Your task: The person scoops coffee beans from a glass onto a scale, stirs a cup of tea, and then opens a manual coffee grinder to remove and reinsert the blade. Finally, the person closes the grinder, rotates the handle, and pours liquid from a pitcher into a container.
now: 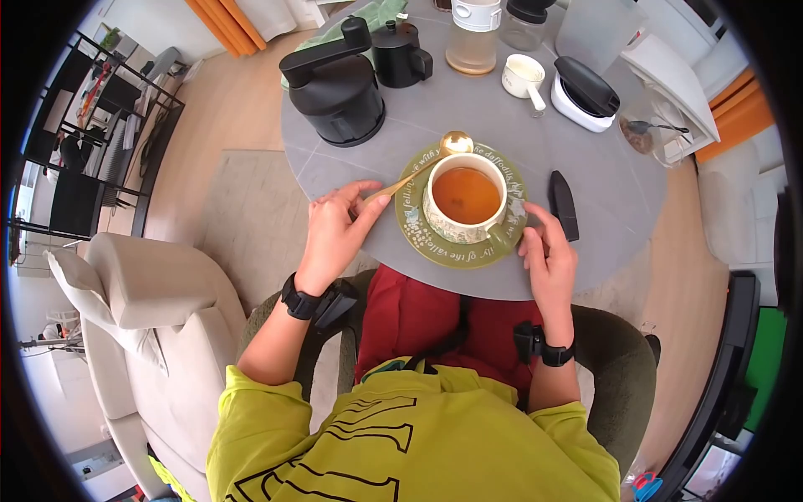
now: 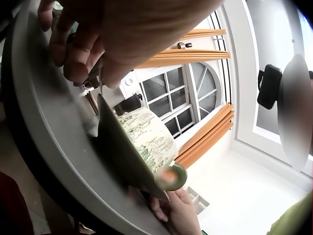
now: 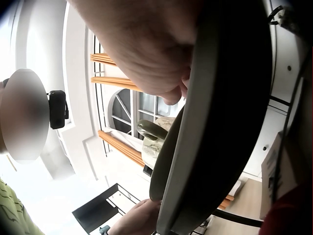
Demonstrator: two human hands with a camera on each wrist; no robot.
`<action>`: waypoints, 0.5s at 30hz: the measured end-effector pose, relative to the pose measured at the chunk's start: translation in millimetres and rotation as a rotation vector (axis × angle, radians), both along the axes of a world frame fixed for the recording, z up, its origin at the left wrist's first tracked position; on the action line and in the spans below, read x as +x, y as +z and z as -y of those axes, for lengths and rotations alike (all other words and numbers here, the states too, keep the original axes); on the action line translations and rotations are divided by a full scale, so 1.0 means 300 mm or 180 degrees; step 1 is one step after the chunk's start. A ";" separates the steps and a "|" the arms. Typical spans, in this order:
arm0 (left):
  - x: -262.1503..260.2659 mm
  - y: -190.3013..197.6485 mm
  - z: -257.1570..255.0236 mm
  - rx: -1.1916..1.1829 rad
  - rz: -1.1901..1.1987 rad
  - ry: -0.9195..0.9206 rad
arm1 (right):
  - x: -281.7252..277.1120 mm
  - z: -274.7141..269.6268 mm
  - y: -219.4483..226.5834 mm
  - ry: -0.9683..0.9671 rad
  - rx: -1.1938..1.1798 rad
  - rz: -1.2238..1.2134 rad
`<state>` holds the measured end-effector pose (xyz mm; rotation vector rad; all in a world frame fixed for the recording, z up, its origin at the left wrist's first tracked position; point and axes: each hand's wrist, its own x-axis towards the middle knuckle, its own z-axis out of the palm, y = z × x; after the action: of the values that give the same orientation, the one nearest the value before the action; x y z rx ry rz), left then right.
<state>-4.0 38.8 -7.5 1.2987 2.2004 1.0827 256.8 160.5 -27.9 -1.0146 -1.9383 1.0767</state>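
A patterned cup (image 1: 458, 235) of reddish-brown tea (image 1: 465, 196) sits on a green saucer (image 1: 413, 219) with white lettering. My left hand (image 1: 336, 230) is at the saucer's left side, pinching the handle of a gold spoon (image 1: 416, 173) between thumb and fingers. The spoon slants behind the cup, its bowl by the saucer's far rim. On the other side, my right hand (image 1: 548, 255) holds the saucer's right rim near the cup's green handle (image 1: 499, 238). The left wrist view shows the saucer (image 2: 128, 154) edge-on beside the right fingers. In the right wrist view, the table edge hides most fingertips.
A black folded knife (image 1: 563, 205) lies right of the saucer on the grey round table (image 1: 619, 197). Farther back stand a black grinder (image 1: 337, 96), a black pot (image 1: 399, 54), a small cream cup (image 1: 524, 75), a black-and-white scale-like device (image 1: 584, 94) and glass containers.
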 end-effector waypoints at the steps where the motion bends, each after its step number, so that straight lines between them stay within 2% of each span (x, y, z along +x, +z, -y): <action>1: 0.004 0.010 0.005 -0.0029 -0.0040 0.0010 | 0.002 -0.002 -0.001 0.0037 -0.0149 -0.0120; 3: 0.007 0.036 0.025 -0.0045 -0.0072 0.0042 | 0.004 0.002 0.008 0.0044 -0.0194 -0.0187; 5: 0.013 0.067 0.045 0.0229 -0.0557 0.0095 | 0.003 0.009 0.031 0.0056 -0.0236 -0.0249; 9: 0.036 0.150 0.104 0.0510 -0.0794 0.0062 | -0.003 0.048 0.134 0.0283 -0.0826 -0.0072; 11: 0.067 0.174 0.137 0.0538 0.0724 -0.0021 | -0.016 0.054 0.155 0.0452 -0.1018 0.0002; 13: 0.094 0.172 0.175 0.0571 0.0978 -0.0199 | -0.028 0.057 0.165 0.0505 -0.1467 0.0038; 15: 0.116 0.178 0.201 0.0451 0.2146 -0.0331 | -0.035 0.060 0.169 0.0503 -0.1612 -0.0022</action>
<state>30.9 -21.5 45.9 0.8990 1.5629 1.3994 246.5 142.4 22.9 -1.1249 -1.8005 1.7150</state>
